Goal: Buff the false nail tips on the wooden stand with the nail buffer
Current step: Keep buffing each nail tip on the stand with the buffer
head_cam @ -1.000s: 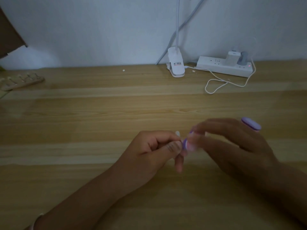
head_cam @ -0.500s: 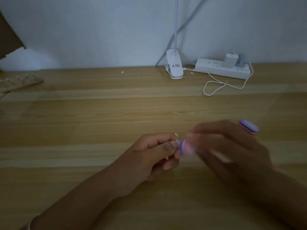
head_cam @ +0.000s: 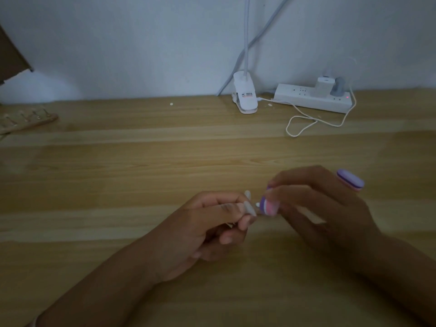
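I had two hands at work, my left hand (head_cam: 203,230) and my right hand (head_cam: 323,208), and one nail buffer (head_cam: 350,180). At my left fingers I could make out two false nail tips (head_cam: 249,208). There was one wooden stand (head_cam: 28,120), its pegs too blurred to count, one clip lamp (head_cam: 245,95), one power strip (head_cam: 311,100) with two plugs (head_cam: 324,86), one looped white cable (head_cam: 306,123) and two white specks (head_cam: 171,104).

Home desk: wooden tabletop (head_cam: 118,161); power strip (head_cam: 311,99); clip lamp (head_cam: 244,95).

Label (head_cam: 247,95) on lamp clip (head_cam: 243,83), print unreadable
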Motion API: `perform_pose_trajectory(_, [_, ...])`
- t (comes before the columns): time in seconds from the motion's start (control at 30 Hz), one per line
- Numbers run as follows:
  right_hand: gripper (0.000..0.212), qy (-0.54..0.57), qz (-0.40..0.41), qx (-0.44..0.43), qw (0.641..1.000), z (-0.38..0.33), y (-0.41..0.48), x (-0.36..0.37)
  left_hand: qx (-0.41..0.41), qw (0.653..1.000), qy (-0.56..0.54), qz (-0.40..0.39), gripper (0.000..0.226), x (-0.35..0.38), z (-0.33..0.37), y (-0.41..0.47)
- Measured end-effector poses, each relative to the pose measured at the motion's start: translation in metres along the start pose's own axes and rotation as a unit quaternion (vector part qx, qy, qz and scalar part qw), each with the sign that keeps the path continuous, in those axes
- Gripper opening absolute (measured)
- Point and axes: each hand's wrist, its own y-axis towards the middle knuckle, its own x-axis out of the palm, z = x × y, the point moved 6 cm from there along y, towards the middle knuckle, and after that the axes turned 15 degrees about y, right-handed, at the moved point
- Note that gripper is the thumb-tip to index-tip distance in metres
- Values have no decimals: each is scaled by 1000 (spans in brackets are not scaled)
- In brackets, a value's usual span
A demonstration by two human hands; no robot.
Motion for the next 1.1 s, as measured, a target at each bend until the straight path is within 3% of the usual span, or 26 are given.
perform_pose_trajectory(0.1, [18,16,34,3,999,-5,1,-1,1,1000,6,5,24,1,-1,1])
perform_pose_trajectory(0.27, [19,31,-23,-16,999,-8,-5,10,-4,1000,8,11,23,-1,-3,2])
perform_pose_trajectory(0.43, [17,-3,27,-14,1000,-8,2,-2,6,1000,23,19,25,0,-1,2])
perform_pose_trajectory(0.57, [25,-5,-41,-60,997,-11,-3,6,8,1000,15,11,25,2,-1,1])
perform_pose_trajectory(0.73, [28,-11,1,-49,999,-5,0,-4,6,1000,21,16,23,0,-1,1])
perform_pose_trajectory(0.87, [33,-10,-55,-73,996,-12,-5,5,12,1000,10,-3,25,3,-1,2])
perform_pose_trajectory(0.97, [32,-46,-15,-33,998,1,1,-5,12,1000,6,-9,24,2,-1,2])
perform_pose_trajectory(1.1, [30,14,-13,-51,999,-11,-2,4,16,999,29,25,27,-1,-4,4])
